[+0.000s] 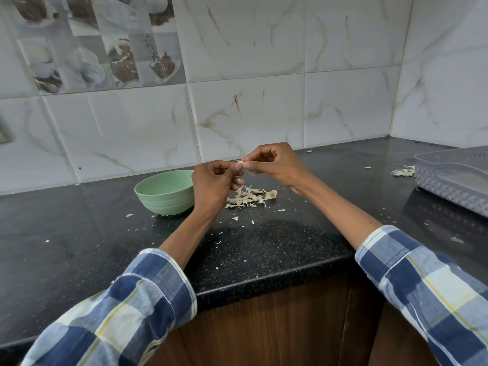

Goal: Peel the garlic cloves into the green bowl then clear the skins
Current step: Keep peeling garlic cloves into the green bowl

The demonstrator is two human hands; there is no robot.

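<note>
Garlic clove (240, 163) at frame centre, raised above counter, pinched between fingertips of left hand (211, 183) and right hand (274, 162). Skins pile (248, 198) on black counter (277, 247) just below hands. Green bowl (163, 192) left of pile, beside left hand. Grey basket (454, 178) far right.

Garlic clove (241, 164) pinched above skins (248, 198); green bowl (165, 192) upright.

The garlic clove (241, 163) is mostly hidden between the fingers (239, 166) of both hands, so how much skin it has cannot be told. The left hand (211, 180) covers the right rim of the green bowl (163, 192), whose inside is not visible. The grey tray (454, 178) is cut by the right edge.
</note>
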